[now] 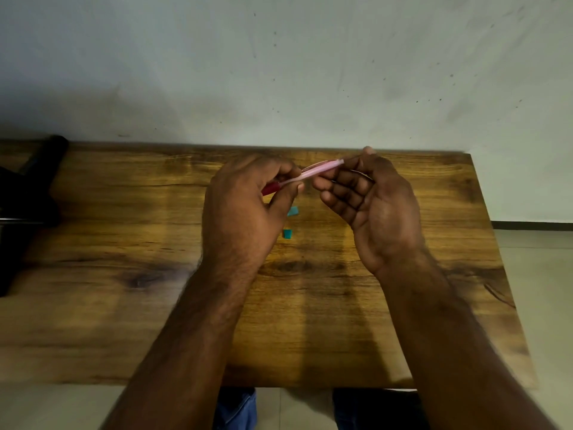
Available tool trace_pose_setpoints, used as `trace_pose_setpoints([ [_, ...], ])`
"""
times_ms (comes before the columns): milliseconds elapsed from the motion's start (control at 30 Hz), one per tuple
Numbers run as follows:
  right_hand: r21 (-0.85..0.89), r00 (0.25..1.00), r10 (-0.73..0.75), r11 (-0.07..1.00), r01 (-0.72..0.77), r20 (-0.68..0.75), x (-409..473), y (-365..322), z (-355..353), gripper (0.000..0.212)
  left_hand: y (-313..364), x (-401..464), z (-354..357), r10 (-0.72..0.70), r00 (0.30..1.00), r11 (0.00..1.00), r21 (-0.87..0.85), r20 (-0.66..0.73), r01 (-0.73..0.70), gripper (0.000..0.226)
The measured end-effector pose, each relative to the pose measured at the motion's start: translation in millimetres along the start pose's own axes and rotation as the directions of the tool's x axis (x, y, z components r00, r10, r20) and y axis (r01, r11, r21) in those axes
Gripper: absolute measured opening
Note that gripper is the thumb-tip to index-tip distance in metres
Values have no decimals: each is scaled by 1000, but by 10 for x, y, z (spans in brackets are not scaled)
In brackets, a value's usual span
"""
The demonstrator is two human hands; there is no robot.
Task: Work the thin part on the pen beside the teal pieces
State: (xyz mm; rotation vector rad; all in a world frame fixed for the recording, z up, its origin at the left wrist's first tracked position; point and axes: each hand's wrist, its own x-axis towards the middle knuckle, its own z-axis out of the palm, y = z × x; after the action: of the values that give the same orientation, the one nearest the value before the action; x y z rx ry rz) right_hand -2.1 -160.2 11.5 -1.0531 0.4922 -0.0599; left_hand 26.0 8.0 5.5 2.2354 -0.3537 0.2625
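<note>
Both forearms are raised over the middle of the wooden desk (pixel 403 305), and the hands are brought together above its far half. The left hand (pixel 245 209) is seen from the back, its fingers (pixel 286 173) curled round the lower end of a pink pen (pixel 313 171), with the thumb pressed against the barrel. The right hand (pixel 375 206) is turned palm toward the camera; its fingers are bent inward, and the upper end of the pen is pinched between the thumb and forefinger.

The pen is slim, with a pale pink translucent barrel and a dark red end that shows below the left fingers. It is held in the air, clear of the desk. Its long axis runs from lower left to upper right, the red end toward the left edge and the pale end tilted up toward the far right corner.

Two small teal pieces (pixel 292 211) lie on the desk beneath the hands, near the left wrist.
</note>
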Motion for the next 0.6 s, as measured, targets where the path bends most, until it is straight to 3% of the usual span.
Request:
trace_pose_setpoints([
  [233,60,992,126,990,-124,-21,20,33,-25,35,13,-10,17,19,1000,1000,10,14,-19,20],
  [600,-48,996,87,995,-89,-26,35,60,-12,33,23,-12,11,31,999,999,9,16,-31,19],
])
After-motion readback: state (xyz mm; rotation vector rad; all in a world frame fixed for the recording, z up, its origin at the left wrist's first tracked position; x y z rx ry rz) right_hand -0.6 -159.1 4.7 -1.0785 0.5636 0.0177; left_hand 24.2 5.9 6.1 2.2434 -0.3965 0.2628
